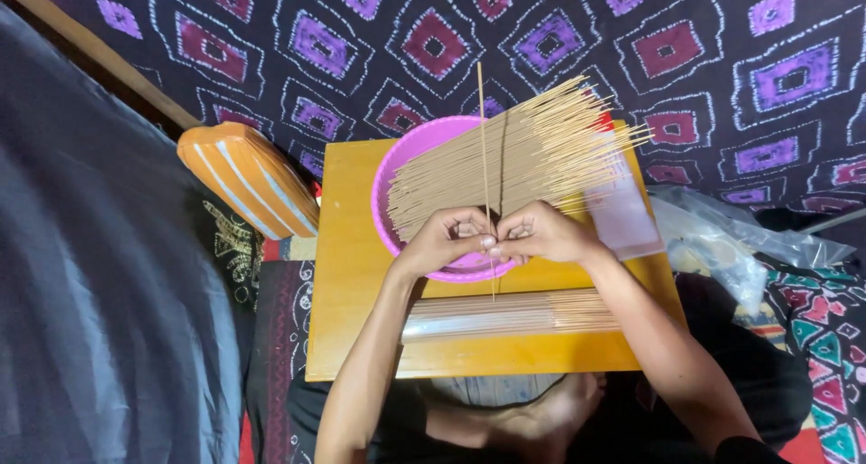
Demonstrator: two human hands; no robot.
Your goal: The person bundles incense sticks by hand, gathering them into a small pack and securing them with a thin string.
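Note:
My left hand (448, 237) and my right hand (541, 233) meet fingertip to fingertip over the near rim of a pink plastic bowl (408, 153). Between them they pinch one thin tan stick (483, 148) that stands nearly upright in the picture, its long end reaching away from me. A large fan of the same thin sticks (532, 153) lies across the bowl. Below my hands, a tidy row of sticks in a clear wrapper (514, 314) lies flat on the small yellow wooden table (347, 275).
A clear flat plastic sleeve (622, 213) lies at the table's right edge, with crumpled clear bags (722, 248) beyond it. An orange striped cushion (248, 177) sits at the left. Dark patterned cloth covers the floor; grey fabric fills the left side.

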